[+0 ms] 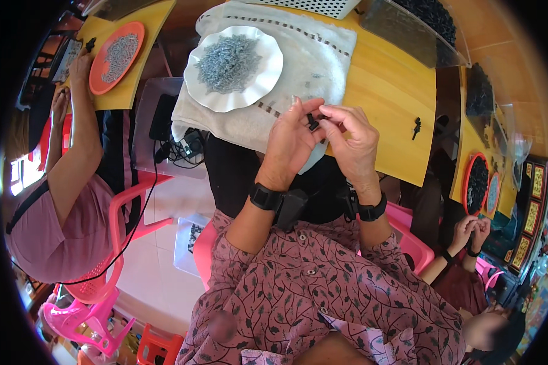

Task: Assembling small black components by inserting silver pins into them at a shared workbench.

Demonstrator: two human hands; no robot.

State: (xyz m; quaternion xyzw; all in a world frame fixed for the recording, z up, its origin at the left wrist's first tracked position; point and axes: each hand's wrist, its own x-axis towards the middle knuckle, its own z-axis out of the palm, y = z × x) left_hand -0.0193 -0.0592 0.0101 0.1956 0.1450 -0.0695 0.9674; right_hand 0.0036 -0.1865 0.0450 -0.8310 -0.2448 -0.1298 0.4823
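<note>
Small black part (312, 122) is pinched between fingertips of left hand (289, 146) and right hand (354, 143), closed on it, above towel (323, 55); white plate (268, 82) lies at ten o'clock. Slackened pinch risks dropping it into lap.

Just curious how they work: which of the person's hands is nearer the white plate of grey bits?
Left. The left hand sits just below-right of the white plate; the right hand lies farther right, beyond the left.
</note>
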